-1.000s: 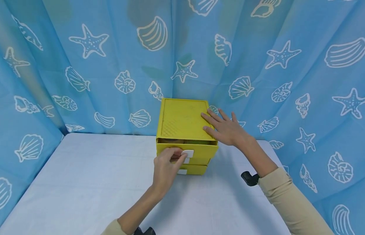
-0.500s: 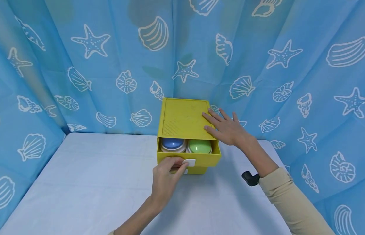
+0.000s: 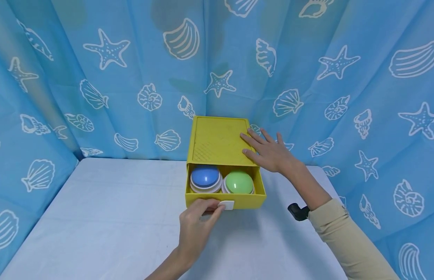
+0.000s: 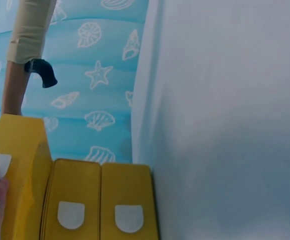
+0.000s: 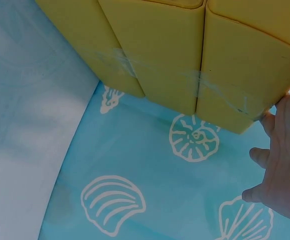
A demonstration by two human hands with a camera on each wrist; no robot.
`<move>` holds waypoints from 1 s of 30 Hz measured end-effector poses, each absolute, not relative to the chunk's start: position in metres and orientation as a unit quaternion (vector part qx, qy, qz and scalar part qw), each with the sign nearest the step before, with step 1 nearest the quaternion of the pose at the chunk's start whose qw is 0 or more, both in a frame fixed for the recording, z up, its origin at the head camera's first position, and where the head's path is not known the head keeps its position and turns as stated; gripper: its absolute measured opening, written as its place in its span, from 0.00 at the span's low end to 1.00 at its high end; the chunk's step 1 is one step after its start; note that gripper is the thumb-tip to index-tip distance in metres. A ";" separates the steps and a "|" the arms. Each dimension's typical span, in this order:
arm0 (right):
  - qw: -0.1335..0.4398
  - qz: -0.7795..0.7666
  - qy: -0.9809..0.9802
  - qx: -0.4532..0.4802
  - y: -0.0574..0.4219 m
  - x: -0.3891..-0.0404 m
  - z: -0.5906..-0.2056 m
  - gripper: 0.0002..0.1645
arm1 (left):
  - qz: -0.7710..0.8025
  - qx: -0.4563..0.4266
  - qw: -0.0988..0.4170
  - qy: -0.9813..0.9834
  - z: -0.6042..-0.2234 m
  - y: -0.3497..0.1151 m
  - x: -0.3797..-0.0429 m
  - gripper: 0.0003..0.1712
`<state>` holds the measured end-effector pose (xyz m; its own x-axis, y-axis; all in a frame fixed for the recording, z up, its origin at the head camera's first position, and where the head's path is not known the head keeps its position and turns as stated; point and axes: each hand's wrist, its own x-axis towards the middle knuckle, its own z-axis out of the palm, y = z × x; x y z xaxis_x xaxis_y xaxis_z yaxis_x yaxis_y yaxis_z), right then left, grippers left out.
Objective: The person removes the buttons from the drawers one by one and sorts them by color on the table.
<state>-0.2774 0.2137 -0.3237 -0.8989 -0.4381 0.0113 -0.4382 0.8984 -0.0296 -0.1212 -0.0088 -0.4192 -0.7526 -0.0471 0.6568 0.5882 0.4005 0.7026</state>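
A yellow drawer box [image 3: 218, 140] stands at the table's back, its top drawer [image 3: 248, 201] pulled well out. My left hand [image 3: 197, 227] pinches the white tab handle [image 3: 228, 205] on that drawer's front between thumb and fingers. Inside the drawer sit two round, dome-topped things with white rims, side by side: a blue one [image 3: 205, 176] on the left and a green one [image 3: 239, 182] on the right. My right hand [image 3: 269, 154] rests with spread, straight fingers on the right edge of the box's top. Two lower drawers [image 4: 75, 185] with white tabs show pushed in, in the left wrist view.
The box stands on a white-covered table [image 3: 115, 210]. A blue curtain [image 3: 140, 70] with white shell and starfish prints hangs close behind and at both sides. A black wrist-worn device [image 3: 298, 212] sits at the right sleeve [image 3: 339, 229].
My left hand has drawn the top drawer toward me from nearly closed, bringing the blue and green domed things into view. The right hand has stayed on the box's top.
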 end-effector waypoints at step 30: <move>-0.001 0.033 -0.973 0.228 0.216 -0.279 -0.325 0.40 | -0.509 -0.183 0.344 -0.768 -0.426 -0.009 -0.088 0.07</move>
<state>-0.2786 0.2165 -0.3252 -0.8962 -0.4434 0.0124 -0.4432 0.8941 -0.0644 -0.0875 -0.0086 -0.4257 -0.6962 -0.0683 0.7146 0.6316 0.4147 0.6550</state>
